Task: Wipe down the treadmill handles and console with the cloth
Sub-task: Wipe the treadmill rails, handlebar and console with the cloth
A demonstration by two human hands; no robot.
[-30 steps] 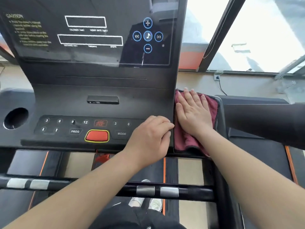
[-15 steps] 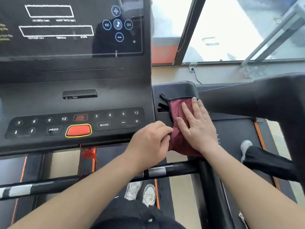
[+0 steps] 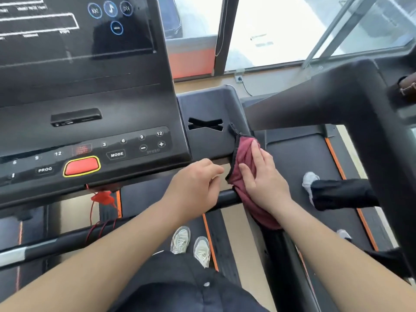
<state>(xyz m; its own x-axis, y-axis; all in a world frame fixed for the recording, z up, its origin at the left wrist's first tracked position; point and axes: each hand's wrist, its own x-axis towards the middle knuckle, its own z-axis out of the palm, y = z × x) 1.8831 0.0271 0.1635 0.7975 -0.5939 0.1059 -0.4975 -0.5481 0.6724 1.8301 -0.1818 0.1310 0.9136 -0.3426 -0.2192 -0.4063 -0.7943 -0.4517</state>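
Cloth (image 3: 245, 176) lies under the flat right hand (image 3: 263, 179) on the console's (image 3: 209, 109) right corner; the curled left hand (image 3: 193, 183) holds nothing. Next, rub down the handle (image 3: 227, 198).

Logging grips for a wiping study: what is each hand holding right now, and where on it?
Right hand presses flat on the middle of the red cloth. Left hand is curled; whether it pinches the cloth's edge cannot be told.

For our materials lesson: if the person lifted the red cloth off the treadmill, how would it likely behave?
The cloth would probably flop and sag: it already folds and drapes over the side rail under the right hand. It looks light, being thin. It seems unlikely to slip, since it bunches against the surface.
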